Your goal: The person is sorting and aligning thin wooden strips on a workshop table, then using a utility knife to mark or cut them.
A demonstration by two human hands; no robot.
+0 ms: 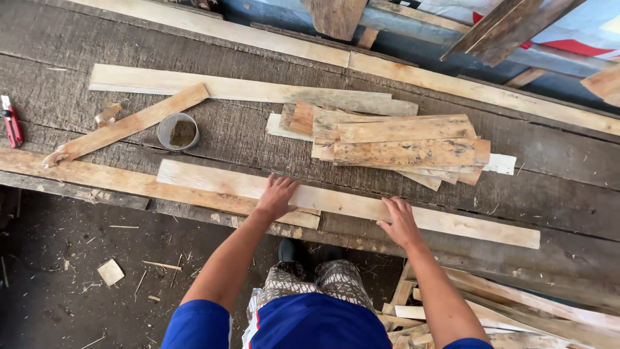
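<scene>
Pressing flat on a long pale wooden slat (349, 203) at the near edge of the dark plank workbench (555, 148): left hand (276, 197) open with fingers spread near its left end, right hand (400, 223) open, palm down, toward the middle. Lying beyond it, a stack of short boards (403, 145), a small round tin (178, 131) and a red-handled tool (11, 121). Risking splinters from the rough face, or a slide off the edge onto scrap offcuts (516, 310) under uneven pressure.
</scene>
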